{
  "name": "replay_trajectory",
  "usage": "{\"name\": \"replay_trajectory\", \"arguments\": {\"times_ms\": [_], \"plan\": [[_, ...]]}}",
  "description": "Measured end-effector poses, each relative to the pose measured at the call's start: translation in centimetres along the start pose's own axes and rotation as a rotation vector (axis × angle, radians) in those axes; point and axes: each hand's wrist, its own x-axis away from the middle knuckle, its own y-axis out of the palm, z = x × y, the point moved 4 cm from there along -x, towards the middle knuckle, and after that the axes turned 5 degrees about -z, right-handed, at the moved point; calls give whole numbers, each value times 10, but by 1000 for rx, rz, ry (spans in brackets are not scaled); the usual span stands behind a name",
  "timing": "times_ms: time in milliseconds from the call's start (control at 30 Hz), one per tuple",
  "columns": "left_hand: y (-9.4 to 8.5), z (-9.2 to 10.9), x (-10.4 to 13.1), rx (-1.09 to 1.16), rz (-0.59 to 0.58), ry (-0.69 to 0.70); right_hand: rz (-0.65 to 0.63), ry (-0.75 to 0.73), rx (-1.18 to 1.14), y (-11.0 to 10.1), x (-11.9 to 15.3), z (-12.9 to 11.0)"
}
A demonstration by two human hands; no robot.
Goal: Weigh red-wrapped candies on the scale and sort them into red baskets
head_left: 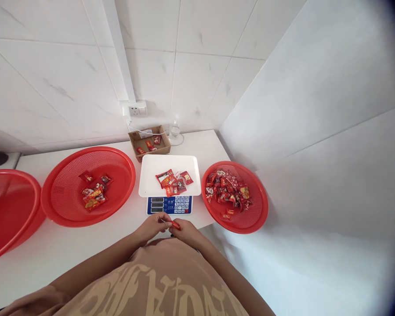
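A small red packet [175, 224] is held between my two hands, close to my body and just in front of the scale. My left hand [154, 225] pinches near its left end, fingers closed. The fingers of my right hand [186, 231] are wrapped round its other end. Ahead of them stands a digital weighing scale [169, 205] with a blue keypad. Its white tray [147, 175] bears several red packets [174, 182] of different sizes. What is printed on the held packet is too small to read.
At right, a red plastic basket [262, 197] holds a heap of red packets. Another red basket [60, 188] on the left has several packets, and a third basket [35, 210] stands beyond it. Behind the scale sit a cardboard box [166, 142] with packets and a clear glass object [175, 131].
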Motion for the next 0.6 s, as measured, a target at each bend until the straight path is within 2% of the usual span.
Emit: {"name": "replay_trajectory", "arguments": {"times_ms": [300, 467, 600], "plan": [[-7, -10, -1, 100, 6, -46, 7, 4, -92, 1, 1, 8], [-6, -9, 0, 89, -51, -62, 23, -22, -61, 1, 0, 7], [-3, -6, 1, 62, -63, -32, -11, -21, -116, -1, 5, 2]]}}
